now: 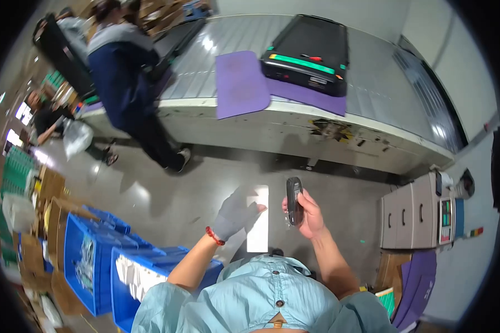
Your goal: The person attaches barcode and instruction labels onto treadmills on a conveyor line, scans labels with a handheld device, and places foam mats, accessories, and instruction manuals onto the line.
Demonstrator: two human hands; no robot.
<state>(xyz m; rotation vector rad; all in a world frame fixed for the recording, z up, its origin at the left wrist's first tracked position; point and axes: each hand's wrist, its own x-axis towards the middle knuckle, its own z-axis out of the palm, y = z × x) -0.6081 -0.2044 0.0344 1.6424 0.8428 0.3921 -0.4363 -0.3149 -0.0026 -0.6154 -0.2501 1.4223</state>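
My left hand (pixel 236 212), in a grey glove with a red bracelet at the wrist, grips a long narrow white box (pixel 257 233) by its left side, the thumb lying over its face. The box hangs in front of my body. My bare right hand (pixel 309 213) is closed around a black handheld device (pixel 294 197) with a rounded top. A bit of clear plastic seems to hang at the device's lower end. The two things are held apart, side by side.
A conveyor (pixel 372 111) runs ahead, carrying a black treadmill-like machine (pixel 305 53) on purple mats (pixel 241 83). Blue bins (pixel 97 261) with contents stand at left. A grey drawer cabinet (pixel 408 213) is at right. A person in dark blue (pixel 119 77) stands at the conveyor.
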